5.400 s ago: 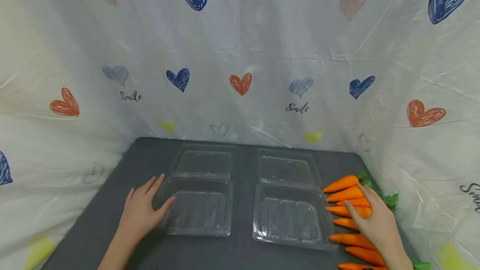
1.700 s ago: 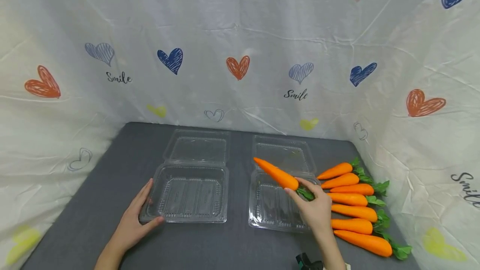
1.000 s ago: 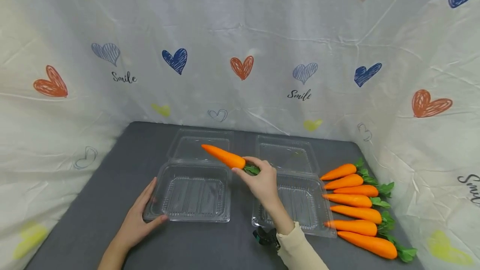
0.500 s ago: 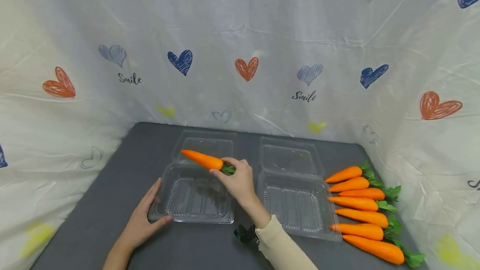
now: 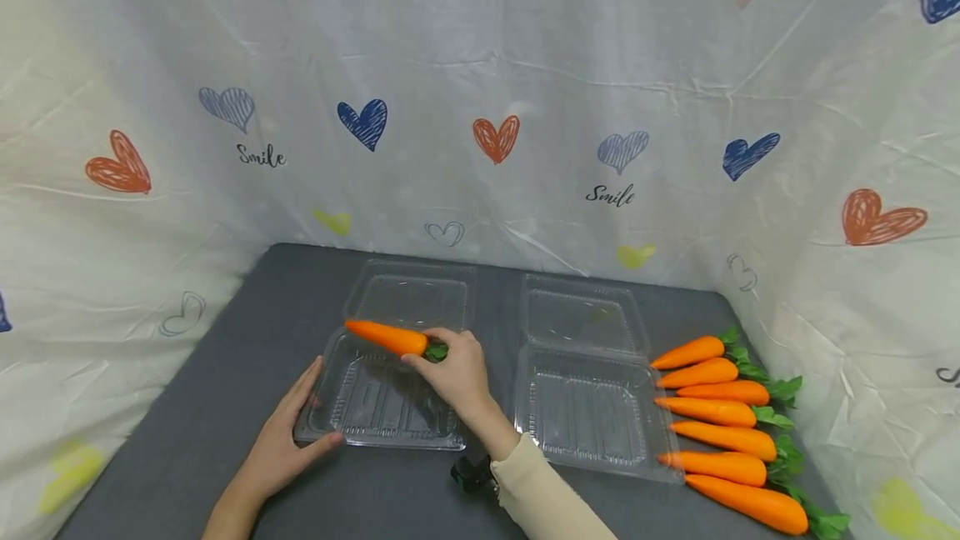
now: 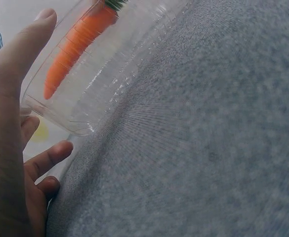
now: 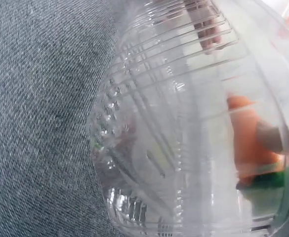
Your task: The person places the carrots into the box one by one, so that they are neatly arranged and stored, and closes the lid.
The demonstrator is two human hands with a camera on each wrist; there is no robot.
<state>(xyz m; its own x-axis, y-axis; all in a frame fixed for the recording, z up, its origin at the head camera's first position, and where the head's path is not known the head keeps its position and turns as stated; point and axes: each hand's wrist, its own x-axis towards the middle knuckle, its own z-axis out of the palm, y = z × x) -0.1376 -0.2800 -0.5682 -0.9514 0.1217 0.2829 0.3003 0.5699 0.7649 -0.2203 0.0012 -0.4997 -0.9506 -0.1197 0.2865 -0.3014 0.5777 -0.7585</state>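
My right hand [image 5: 459,373] pinches an orange carrot [image 5: 384,337] at its thick end, by the green leaves, over the left clear plastic container [image 5: 405,442]. The carrot's tip points left, near the container's back left corner. My left hand [image 5: 283,440] rests at that container's left side, its fingers stretched along the wall and the thumb near the front corner. Through the clear wall, the left wrist view shows the carrot [image 6: 75,49] slanting tip down. In the right wrist view, the carrot [image 7: 250,143] and fingertips appear behind the plastic.
A second clear container [image 5: 585,415] stands to the right, its lid [image 5: 585,315] folded back like the left one's lid [image 5: 412,294]. Several carrots [image 5: 723,440] lie in a column at the right, some tips meeting that container's rim. A heart-patterned curtain [image 5: 540,65] encloses the grey table.
My right hand has gone from the row of carrots at the right, carrying one carrot leftward across the right container, then lower over the left one. My left hand has come against the left container's side.
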